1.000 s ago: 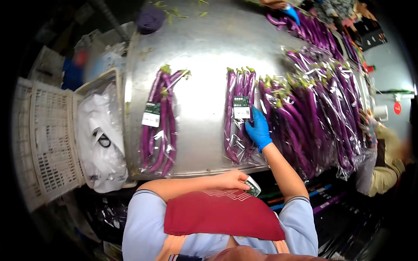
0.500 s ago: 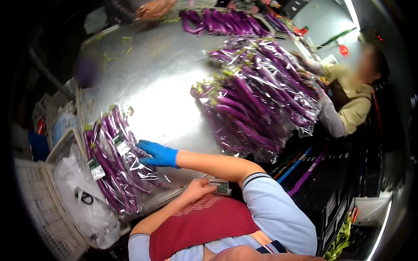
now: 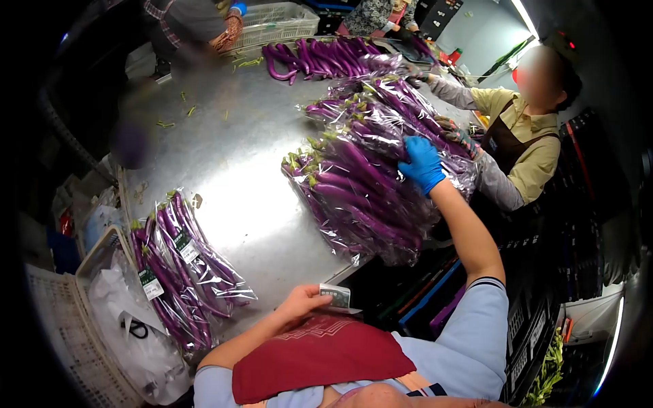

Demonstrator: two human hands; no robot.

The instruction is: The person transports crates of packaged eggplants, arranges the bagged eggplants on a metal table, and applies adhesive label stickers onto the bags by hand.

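Observation:
My left hand (image 3: 304,301), bare, is closed on a small printed label (image 3: 335,296) in front of my red apron. My right hand (image 3: 423,165), in a blue glove, reaches forward onto a large heap of clear bags of long purple eggplants (image 3: 367,183). Its fingers are bent over a bag of eggplants (image 3: 381,132), the thumb apart from them; the fingertips are partly hidden. At the left of the metal table, two bags of eggplants (image 3: 180,265) lie side by side, each with a dark-and-white label on it.
A co-worker (image 3: 524,143) at the right has both hands on the heap. Loose eggplants (image 3: 320,58) line the far edge of the metal table (image 3: 231,156). A white crate (image 3: 109,251) with plastic bags stands at the left; dark stacked crates (image 3: 530,272) stand right. Other people work beyond.
My right hand has left the labelled bags at the left and moved right and forward onto the heap. My left hand still holds the label. The co-worker's one arm has stretched farther across.

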